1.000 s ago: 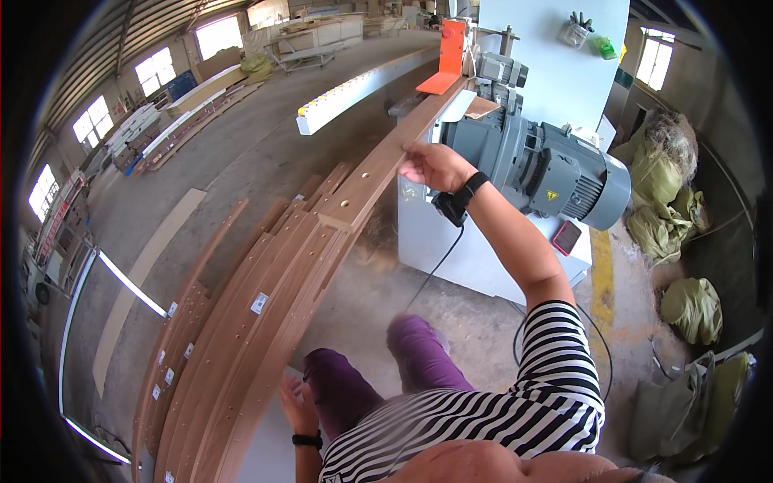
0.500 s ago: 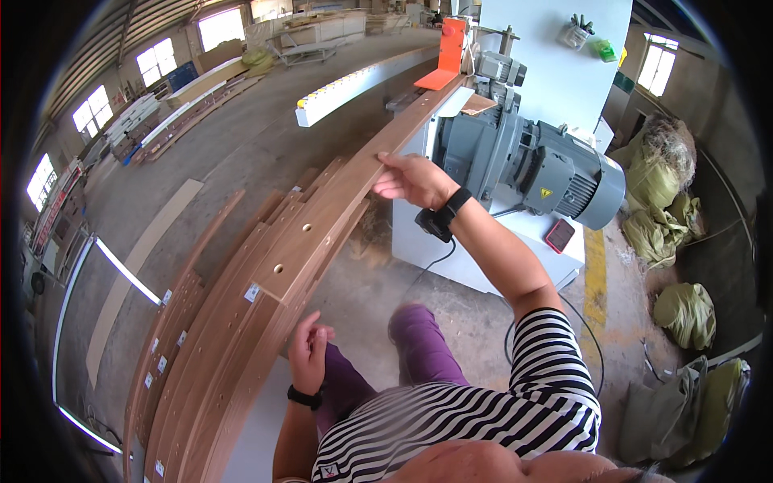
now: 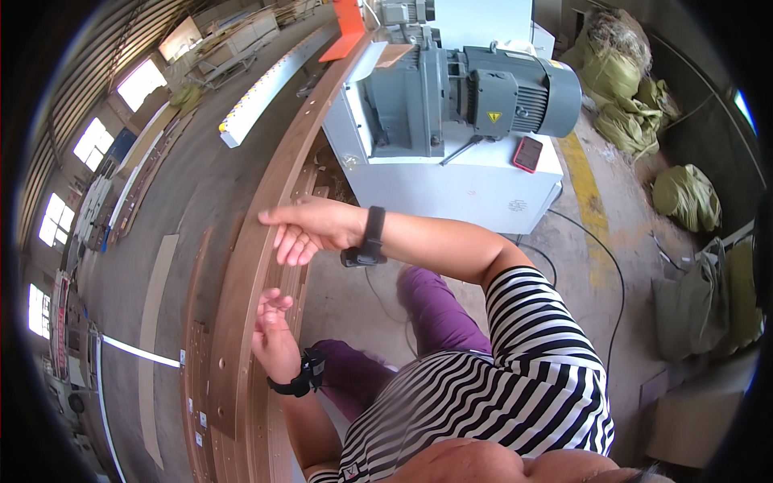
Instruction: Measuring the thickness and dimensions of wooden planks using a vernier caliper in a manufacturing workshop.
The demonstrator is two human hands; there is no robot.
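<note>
The right hand (image 3: 310, 229) lies flat on the long brown board (image 3: 250, 274), fingers spread. The left hand (image 3: 274, 338) is open too, its fingertips at the board's edge just below. The board runs from a stack (image 3: 201, 402) up toward the grey machine (image 3: 451, 121).

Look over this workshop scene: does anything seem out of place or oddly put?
One thing stands out: a red phone lies on the white machine cabinet, close to the grey electric motor. Nothing looks spilled or broken. Both hands, right hand and left hand, are on the long wooden board.
</note>
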